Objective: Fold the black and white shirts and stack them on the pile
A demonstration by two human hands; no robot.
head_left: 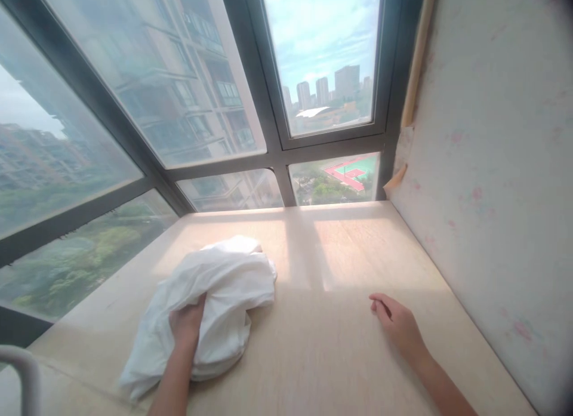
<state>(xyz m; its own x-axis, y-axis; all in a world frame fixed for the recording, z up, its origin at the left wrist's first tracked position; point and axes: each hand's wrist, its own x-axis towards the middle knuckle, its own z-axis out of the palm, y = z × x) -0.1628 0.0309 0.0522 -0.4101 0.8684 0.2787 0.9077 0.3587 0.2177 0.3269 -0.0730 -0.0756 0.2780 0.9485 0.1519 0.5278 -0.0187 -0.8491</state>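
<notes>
A crumpled white cloth (228, 284) lies bunched on the left half of the pale wooden surface (313, 350). My left hand (188, 323) is closed on it, with most of the fingers buried in its folds. To the right, my right hand (396, 323) is held over the bare wood, apart from the cloth. Its fingers are curled in and the thumb lies along them. Nothing shows in that hand.
Dark window frames (224, 165) rise along the left and far edges of the surface. A wall with faded floral paper (483, 195) bounds the right, its paper peeling near the window corner (396, 180). At bottom left stands a curved white rail (27, 368).
</notes>
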